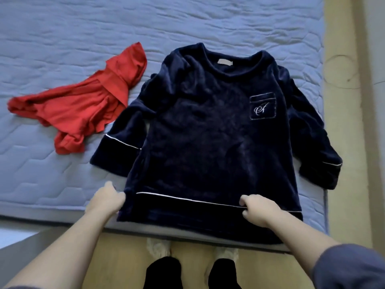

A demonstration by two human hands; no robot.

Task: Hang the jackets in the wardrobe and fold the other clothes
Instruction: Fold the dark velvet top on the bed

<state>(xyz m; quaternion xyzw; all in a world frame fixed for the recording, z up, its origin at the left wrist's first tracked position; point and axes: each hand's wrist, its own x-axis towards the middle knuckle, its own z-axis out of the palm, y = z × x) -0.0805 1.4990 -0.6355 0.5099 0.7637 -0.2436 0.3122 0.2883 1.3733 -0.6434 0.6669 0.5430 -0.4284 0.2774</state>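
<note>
On the mattress (62,28), the navy top (208,132) lies flat and unfolded, left hand (106,200) and right hand (258,209) each pinching its hem, with the red garment (83,107) crumpled beside it: folding barely begun.

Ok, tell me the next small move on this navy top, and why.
Probably release the hem and fold the sleeve nearest the red garment across the chest. The navy top lies flat, face up on the bed, sleeves spread, left hand and right hand gripping its hem.
</note>
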